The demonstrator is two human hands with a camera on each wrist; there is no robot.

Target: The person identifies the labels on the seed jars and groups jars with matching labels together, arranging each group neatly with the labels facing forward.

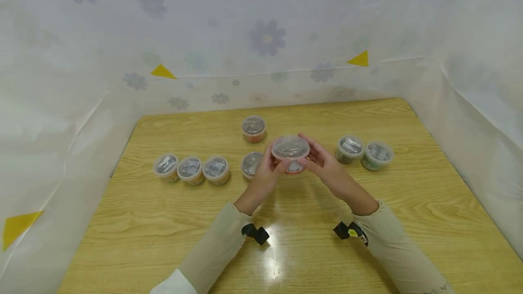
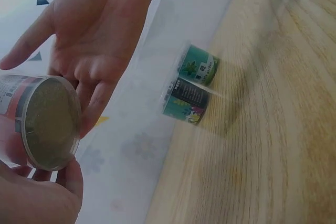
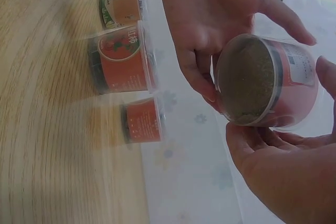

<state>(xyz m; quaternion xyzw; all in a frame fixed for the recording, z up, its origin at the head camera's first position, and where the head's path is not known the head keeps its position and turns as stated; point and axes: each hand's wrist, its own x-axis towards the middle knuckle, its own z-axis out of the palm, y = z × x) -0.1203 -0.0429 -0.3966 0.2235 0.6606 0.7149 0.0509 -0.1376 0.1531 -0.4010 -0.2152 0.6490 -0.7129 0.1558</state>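
Both hands hold a clear plastic tub (image 1: 291, 151) with a red label and a domed lid above the table. My left hand (image 1: 267, 167) curls round its left side, and my right hand (image 1: 324, 164) grips the right side, thumbs at the front. In the left wrist view the tub's base (image 2: 52, 124) shows brown, soil-like contents, and the right hand (image 2: 100, 35) has its fingers at the rim. The right wrist view shows the left hand (image 3: 210, 19) across the tub (image 3: 262, 82). Close by the left hand sits a red-labelled tub (image 1: 250, 164), partly covered by it.
Another red-labelled tub (image 1: 254, 128) stands behind. To the left, orange-labelled tubs (image 1: 190, 170) form a row of three. Two green-labelled tubs (image 2: 197, 65) stand together on the right. Floral sheeting (image 1: 229, 35) surrounds the wooden table (image 1: 163, 226) at the back and sides.
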